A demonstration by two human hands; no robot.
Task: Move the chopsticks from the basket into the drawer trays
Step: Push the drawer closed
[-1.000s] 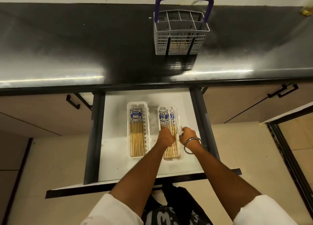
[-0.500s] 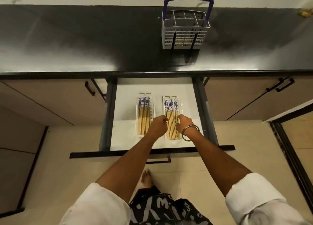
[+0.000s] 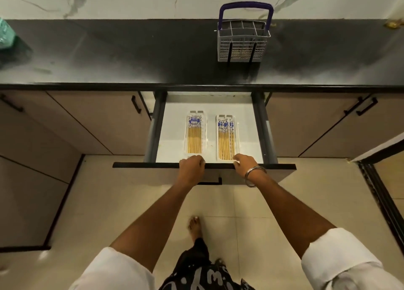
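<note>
The open white drawer [image 3: 247, 114] holds two white trays. Both the left tray [image 3: 205, 134] and the right tray [image 3: 237, 136] carry several wooden chopsticks with blue-patterned tops, one set [image 3: 194, 140] on the left and one set [image 3: 227, 143] on the right. My left hand [image 3: 192, 167] curls over the drawer's black front edge [image 3: 148, 165], just before the left tray. My right hand [image 3: 242, 164], with a metal bangle on the wrist, grips the same edge at the right tray's near end. The grey basket [image 3: 242, 47] with a purple handle stands on the counter.
The black countertop [image 3: 131, 55] runs the full width under a marble wall. Closed cabinet doors with black handles flank the drawer. A greenish object [image 3: 6, 33] sits at the counter's far left. My bare foot [image 3: 194, 226] is on the tiled floor below.
Both hands came back from the right tray to the drawer's front edge. The view pulled back and the drawer looks less far out.
</note>
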